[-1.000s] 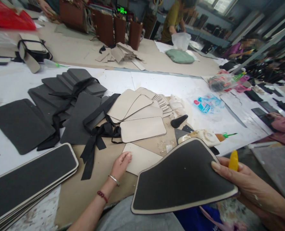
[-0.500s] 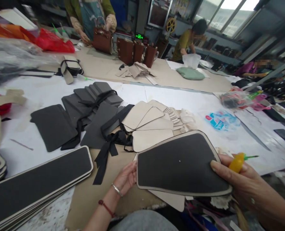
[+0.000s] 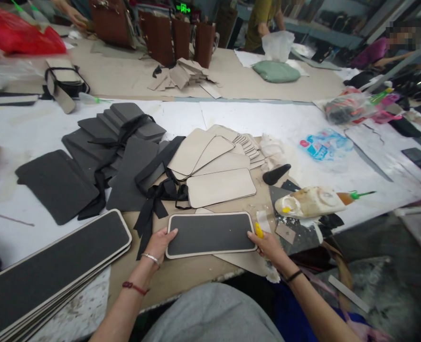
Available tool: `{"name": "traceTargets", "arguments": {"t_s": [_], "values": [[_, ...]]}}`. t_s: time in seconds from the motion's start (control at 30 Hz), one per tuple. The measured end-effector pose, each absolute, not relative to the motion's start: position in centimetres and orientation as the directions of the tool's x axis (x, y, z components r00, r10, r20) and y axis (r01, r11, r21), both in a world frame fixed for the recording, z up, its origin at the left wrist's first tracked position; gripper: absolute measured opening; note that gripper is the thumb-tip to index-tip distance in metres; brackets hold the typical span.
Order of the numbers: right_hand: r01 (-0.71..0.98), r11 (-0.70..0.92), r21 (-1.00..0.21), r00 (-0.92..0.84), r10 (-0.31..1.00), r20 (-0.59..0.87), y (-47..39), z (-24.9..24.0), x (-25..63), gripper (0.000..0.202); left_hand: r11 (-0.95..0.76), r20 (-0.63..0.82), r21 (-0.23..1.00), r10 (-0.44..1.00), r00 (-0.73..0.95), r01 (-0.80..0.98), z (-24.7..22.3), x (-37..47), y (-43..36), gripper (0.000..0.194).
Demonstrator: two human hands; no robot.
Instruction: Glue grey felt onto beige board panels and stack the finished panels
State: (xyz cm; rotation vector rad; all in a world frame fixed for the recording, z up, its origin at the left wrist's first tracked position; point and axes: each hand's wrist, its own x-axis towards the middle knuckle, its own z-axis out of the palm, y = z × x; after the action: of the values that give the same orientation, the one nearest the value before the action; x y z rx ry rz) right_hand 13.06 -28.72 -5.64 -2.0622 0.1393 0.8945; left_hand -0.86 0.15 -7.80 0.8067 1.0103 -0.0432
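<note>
Between my two hands is a black panel (image 3: 212, 236) with rounded corners and a pale beige border, held low over the brown board (image 3: 192, 280). My left hand (image 3: 158, 246) grips its left end, thumb on top. My right hand (image 3: 269, 246) pinches the right end, with a small yellow object (image 3: 259, 230) also in it; its kind is hidden by the fingers. Just beyond the panel lie beige rounded panels (image 3: 220, 186), fanned out in a pile. Part of another beige piece (image 3: 238, 263) shows under the held panel.
Dark grey panels (image 3: 57, 185) and black ties (image 3: 165, 190) lie left of the beige pile. Long black panels (image 3: 60, 263) are stacked at front left. To the right are a glue-smeared bottle (image 3: 308, 202) and a black tool handle (image 3: 276, 175). Brown bags (image 3: 156, 38) stand across the table.
The panel has come down and away from my face, now nearly level. My right hand has moved left with it. My view has tilted down, bringing the glue-smeared bottle into sight.
</note>
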Motion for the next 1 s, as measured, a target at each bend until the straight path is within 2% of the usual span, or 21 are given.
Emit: {"name": "traceTargets", "arguments": {"t_s": [0.27,0.43,0.73,1.0], "values": [[-0.336,-0.72,-0.607,0.742,0.195,-0.641,-29.0,-6.6,13.6,0.022,0.696,-0.803,0.557,0.312,0.507,0.454,-7.1,-0.7,0.2,0.011],[-0.281,-0.778,-0.562,0.743,0.194,-0.64,-29.2,-7.7,14.0,0.023,0.699,-0.787,0.572,0.322,0.526,0.428,-7.6,-0.5,0.2,0.008],[-0.223,-0.823,-0.523,0.743,0.204,-0.638,-30.1,-9.0,14.5,0.035,0.693,-0.742,0.62,0.364,0.563,0.368,-8.7,-1.0,0.3,0.026],[-0.194,-0.808,-0.556,0.747,0.246,-0.618,-30.2,-8.6,14.3,0.04,0.691,-0.697,0.641,0.341,0.631,0.334,-7.4,-1.2,0.2,0.038]]}}
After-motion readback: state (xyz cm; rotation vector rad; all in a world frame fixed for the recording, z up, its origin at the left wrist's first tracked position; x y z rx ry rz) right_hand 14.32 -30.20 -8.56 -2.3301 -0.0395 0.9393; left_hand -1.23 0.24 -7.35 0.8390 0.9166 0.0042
